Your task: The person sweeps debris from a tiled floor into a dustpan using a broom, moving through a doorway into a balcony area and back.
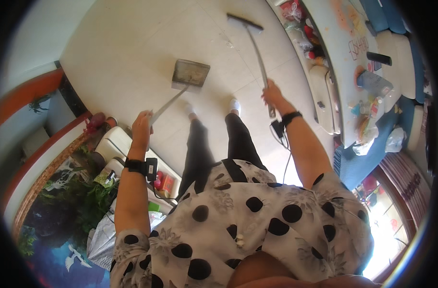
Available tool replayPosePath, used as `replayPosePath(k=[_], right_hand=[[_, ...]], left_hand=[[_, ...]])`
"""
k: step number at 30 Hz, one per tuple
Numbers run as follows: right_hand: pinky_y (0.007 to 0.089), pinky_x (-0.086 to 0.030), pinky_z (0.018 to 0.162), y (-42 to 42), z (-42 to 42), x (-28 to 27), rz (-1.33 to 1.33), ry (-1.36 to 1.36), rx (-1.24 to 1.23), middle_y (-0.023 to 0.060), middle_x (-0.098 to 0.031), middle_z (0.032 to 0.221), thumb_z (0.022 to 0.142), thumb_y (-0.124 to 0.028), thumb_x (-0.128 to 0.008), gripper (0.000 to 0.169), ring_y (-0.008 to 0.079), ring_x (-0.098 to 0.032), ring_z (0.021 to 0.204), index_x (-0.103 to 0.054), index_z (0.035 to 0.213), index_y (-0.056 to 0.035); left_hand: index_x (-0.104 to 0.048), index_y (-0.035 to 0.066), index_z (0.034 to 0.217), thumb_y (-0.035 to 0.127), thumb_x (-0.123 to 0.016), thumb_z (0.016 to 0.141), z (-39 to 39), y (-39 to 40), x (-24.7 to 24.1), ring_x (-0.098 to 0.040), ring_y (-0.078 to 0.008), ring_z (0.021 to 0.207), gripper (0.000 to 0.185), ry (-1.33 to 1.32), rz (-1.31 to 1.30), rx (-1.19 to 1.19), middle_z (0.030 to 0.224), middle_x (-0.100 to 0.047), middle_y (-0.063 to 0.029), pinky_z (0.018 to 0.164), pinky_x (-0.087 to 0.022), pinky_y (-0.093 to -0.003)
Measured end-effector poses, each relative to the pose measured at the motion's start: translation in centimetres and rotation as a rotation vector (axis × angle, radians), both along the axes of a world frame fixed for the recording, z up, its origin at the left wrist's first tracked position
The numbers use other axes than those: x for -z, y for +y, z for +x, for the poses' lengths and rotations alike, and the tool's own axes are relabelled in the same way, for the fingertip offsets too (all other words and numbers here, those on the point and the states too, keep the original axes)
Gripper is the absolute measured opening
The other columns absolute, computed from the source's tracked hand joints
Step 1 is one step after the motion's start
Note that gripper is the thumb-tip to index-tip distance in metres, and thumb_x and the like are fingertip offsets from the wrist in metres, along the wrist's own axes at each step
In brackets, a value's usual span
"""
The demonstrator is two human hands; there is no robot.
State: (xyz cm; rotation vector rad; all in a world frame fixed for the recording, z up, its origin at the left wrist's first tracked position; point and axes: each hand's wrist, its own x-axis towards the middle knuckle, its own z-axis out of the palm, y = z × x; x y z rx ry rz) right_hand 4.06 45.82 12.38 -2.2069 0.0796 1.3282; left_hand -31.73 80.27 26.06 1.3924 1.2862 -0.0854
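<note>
My left hand [142, 129] grips the long handle of a dustpan [191, 73]. The dustpan's grey pan sits on or just above the tiled floor [139, 54] ahead of my feet; its inside looks dusty. In my right hand [274, 95] is the grey handle of a broom [256, 46], held near its top end. The broom's dark, narrow head [244, 22] lies farther out, to the right of the dustpan and apart from it. Some small pale debris [229, 44] shows on the floor just below the broom head.
To my right runs a long table [343, 68] with a lower shelf of bags and bottles, beside a blue and cream sofa [395, 61]. At my left stand a low white cabinet [118, 138] and green plants [75, 198]. My shoes [234, 105] are on the floor.
</note>
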Motion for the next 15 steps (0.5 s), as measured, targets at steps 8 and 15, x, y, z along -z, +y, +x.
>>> replayPosePath(k=[8,15], right_hand=[[0.0295,-0.046,0.045,-4.4,-3.6,-12.1,0.109,0.276,0.243,0.0108,-0.060,0.079,0.085,-0.007,-0.056,0.062,0.0130,-0.052,0.052,-0.037,0.144,-0.0083],[0.0282,-0.046,0.046,-6.7,-2.8,-10.4,0.090,0.157,0.337,0.0116,-0.060,0.080,0.088,-0.010,-0.055,0.058,0.0117,-0.051,0.054,-0.036,0.143,-0.0071]], left_hand=[[-0.063,0.005,0.103,0.024,-0.048,0.093,-0.5,-1.3,2.2,-0.048,-0.0131,0.049,0.027,0.014,-0.022,0.037,0.066,-0.053,-0.0054,0.048,-0.040,-0.0285],[-0.061,0.005,0.108,0.030,-0.050,0.093,-2.2,-1.5,1.9,-0.061,-0.0371,0.084,0.031,0.080,0.184,0.321,0.089,-0.064,-0.0205,0.077,-0.049,-0.0417]])
